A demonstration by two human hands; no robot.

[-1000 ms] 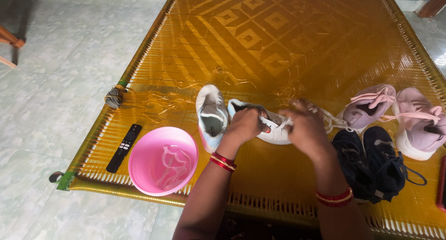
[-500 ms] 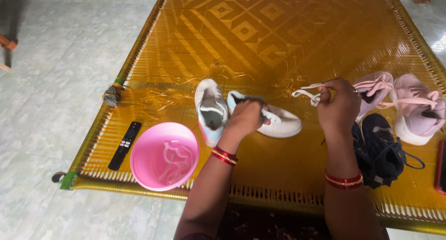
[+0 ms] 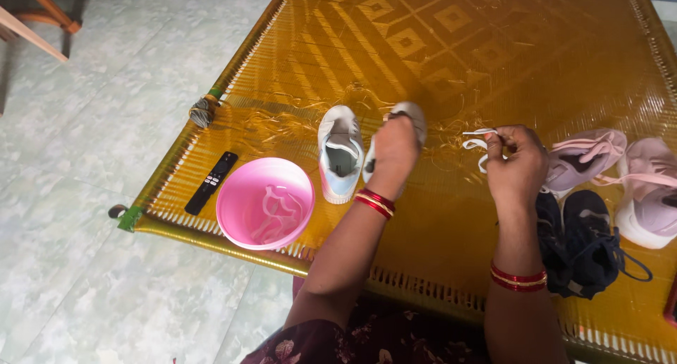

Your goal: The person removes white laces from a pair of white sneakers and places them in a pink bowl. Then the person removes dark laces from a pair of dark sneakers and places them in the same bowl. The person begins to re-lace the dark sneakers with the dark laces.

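Two white sneakers lie on a yellow woven cot (image 3: 451,47). My left hand (image 3: 395,152) grips the right-hand white sneaker (image 3: 412,114), tipped up so its sole and toe show. The other white sneaker (image 3: 340,151) lies just to its left, opening upward. My right hand (image 3: 515,163) is raised to the right, pinching a white shoelace (image 3: 476,140) that loops out from my fingers.
A pink bowl (image 3: 265,202) with pink laces inside stands near the cot's front edge, a black remote (image 3: 211,182) left of it. A pink sneaker pair (image 3: 620,174) and a dark pair (image 3: 582,244) lie at the right. Tiled floor surrounds the cot.
My right hand pulled the lace out of the white sneaker and drew it away to the right. My left hand turned that sneaker up onto its end.
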